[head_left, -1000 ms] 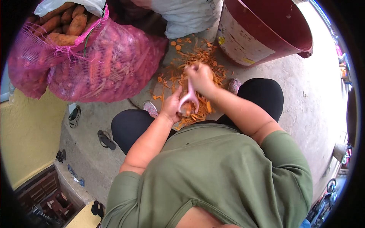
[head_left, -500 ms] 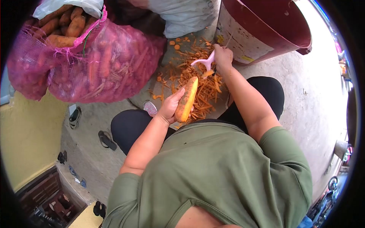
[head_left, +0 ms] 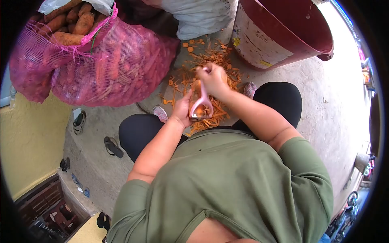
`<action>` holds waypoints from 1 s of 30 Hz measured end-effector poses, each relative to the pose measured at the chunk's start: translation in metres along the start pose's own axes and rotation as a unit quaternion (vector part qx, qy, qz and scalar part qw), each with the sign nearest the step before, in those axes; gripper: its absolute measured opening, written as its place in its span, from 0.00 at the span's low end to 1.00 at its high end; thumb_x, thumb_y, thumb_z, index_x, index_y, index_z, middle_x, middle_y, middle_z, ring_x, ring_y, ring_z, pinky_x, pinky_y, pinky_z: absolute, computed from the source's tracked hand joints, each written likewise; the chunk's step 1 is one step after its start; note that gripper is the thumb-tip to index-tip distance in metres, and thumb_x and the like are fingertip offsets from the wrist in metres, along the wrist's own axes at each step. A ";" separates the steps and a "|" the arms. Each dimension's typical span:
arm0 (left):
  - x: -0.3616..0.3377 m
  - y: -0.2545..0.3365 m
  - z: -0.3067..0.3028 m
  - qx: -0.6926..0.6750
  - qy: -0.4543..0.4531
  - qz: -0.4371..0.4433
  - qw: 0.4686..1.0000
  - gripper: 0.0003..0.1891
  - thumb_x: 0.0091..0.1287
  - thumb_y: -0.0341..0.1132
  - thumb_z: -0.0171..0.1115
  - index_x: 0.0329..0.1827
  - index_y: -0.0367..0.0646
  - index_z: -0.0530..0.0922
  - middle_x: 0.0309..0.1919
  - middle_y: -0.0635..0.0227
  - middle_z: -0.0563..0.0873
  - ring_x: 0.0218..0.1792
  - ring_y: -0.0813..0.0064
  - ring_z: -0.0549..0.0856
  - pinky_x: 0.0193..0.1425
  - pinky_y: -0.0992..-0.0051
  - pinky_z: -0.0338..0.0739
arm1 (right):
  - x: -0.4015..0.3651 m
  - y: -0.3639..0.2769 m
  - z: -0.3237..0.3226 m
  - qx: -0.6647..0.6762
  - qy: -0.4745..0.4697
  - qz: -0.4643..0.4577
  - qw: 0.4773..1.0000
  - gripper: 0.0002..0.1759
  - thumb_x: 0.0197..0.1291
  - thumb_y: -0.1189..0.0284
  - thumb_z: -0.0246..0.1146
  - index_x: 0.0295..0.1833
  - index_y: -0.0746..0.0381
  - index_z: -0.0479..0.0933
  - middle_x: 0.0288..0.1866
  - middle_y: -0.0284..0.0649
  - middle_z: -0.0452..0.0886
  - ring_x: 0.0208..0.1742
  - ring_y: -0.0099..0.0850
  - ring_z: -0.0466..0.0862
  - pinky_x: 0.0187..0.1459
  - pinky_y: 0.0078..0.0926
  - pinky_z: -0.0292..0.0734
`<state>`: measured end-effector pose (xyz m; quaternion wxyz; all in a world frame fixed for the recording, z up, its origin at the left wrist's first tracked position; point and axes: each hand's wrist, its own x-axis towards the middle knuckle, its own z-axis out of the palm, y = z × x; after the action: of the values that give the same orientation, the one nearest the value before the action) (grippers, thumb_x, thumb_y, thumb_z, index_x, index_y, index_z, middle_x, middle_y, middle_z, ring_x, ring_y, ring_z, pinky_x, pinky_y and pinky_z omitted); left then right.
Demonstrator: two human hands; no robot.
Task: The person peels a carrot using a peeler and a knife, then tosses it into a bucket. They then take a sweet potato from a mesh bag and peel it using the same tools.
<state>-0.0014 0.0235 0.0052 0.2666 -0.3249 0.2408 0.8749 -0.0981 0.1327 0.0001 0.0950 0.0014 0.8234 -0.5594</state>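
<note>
My left hand (head_left: 183, 108) is wrapped round a carrot (head_left: 197, 87), which stands mostly hidden behind the tool and my other hand. A pink peeler (head_left: 203, 97) has its handle in the closed fingers of my right hand (head_left: 213, 79). Its blade end lies over the near end of the carrot, close to my left fingers. Beneath both hands, orange peelings (head_left: 221, 109) are heaped on the concrete floor, with a few round carrot slices (head_left: 190, 49) at the far side.
Pink mesh sacks (head_left: 117, 60) full of carrots stand at the upper left, beside a white sack (head_left: 198, 18). A large red bucket (head_left: 263, 36) is at the upper right. Sandals (head_left: 113, 147) lie on the floor at left, near a yellow wall (head_left: 34, 141).
My right hand has come from beside the bucket toward my body, bringing the peeler onto the carrot. The carrot is now turned more upright in view and largely covered.
</note>
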 end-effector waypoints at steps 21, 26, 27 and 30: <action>0.000 0.000 -0.007 0.049 -0.043 0.011 0.998 0.19 0.63 0.50 0.45 0.49 0.46 0.67 0.30 0.63 0.77 0.25 0.68 0.79 0.25 0.71 0.76 | 0.052 0.026 -0.014 0.052 0.115 0.083 0.989 0.17 0.45 0.64 0.61 0.28 0.69 0.73 0.22 0.42 0.76 0.21 0.28 0.74 0.27 0.25 0.69; -0.003 -0.005 -0.005 0.081 -0.094 0.029 0.992 0.20 0.63 0.51 0.45 0.46 0.44 0.69 0.31 0.63 0.77 0.27 0.67 0.79 0.27 0.68 0.77 | 0.070 0.024 -0.045 0.089 0.189 0.118 0.971 0.17 0.44 0.65 0.61 0.28 0.70 0.72 0.22 0.40 0.75 0.23 0.27 0.74 0.27 0.25 0.68; -0.002 -0.003 -0.006 0.078 -0.082 0.029 0.993 0.20 0.63 0.51 0.45 0.47 0.44 0.68 0.31 0.63 0.77 0.28 0.68 0.79 0.28 0.68 0.77 | 0.080 0.047 -0.038 0.107 0.180 0.098 0.973 0.17 0.44 0.65 0.61 0.30 0.70 0.71 0.21 0.39 0.74 0.22 0.27 0.73 0.26 0.25 0.68; -0.001 0.001 -0.006 0.051 -0.061 0.035 0.996 0.20 0.63 0.51 0.45 0.47 0.44 0.68 0.32 0.63 0.77 0.29 0.70 0.79 0.31 0.67 0.77 | 0.025 0.000 -0.011 0.067 0.018 0.055 0.996 0.18 0.43 0.62 0.61 0.26 0.69 0.73 0.22 0.48 0.76 0.25 0.33 0.78 0.30 0.29 0.71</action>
<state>0.0015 0.0185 0.0022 0.2661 -0.2480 0.2794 0.8886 -0.1246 0.1405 0.0002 0.1103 0.0631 0.7845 -0.6069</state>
